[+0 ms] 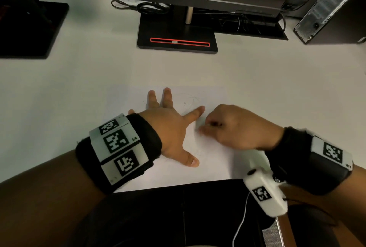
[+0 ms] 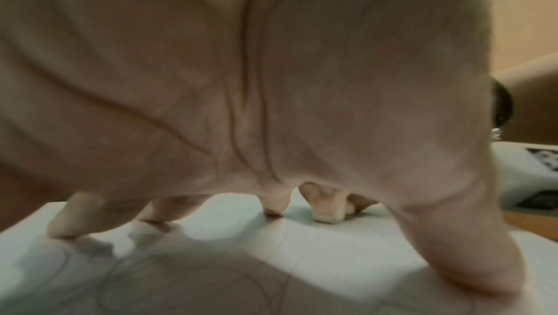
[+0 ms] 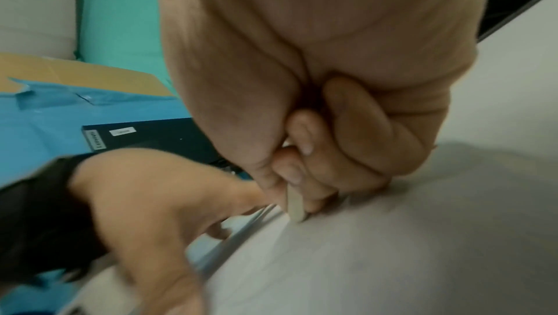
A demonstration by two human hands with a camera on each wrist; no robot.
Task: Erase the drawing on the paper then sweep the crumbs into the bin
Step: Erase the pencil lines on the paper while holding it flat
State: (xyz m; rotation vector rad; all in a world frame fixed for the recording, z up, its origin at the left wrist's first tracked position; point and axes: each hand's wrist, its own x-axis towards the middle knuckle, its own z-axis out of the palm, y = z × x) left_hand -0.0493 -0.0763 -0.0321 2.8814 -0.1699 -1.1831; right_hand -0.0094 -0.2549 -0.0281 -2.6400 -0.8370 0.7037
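The left hand (image 1: 170,125) lies flat with fingers spread, pressing the paper (image 1: 213,159) down on the white counter (image 1: 79,80). The right hand (image 1: 235,127), just beside the left forefinger, pinches a pale eraser (image 3: 294,203) whose tip touches the sheet. Faint pencil lines (image 1: 190,101) show near the left fingertips. A monitor base (image 1: 177,32) stands well behind.

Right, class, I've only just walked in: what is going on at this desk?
A person is rubbing out a pencil drawing. The left hand lies flat with fingers spread, pinning the paper to the desk. The right hand pinches a pale eraser, its tip on the sheet. Faint pencil lines remain, so erasing isn't finished. No bin is in view.
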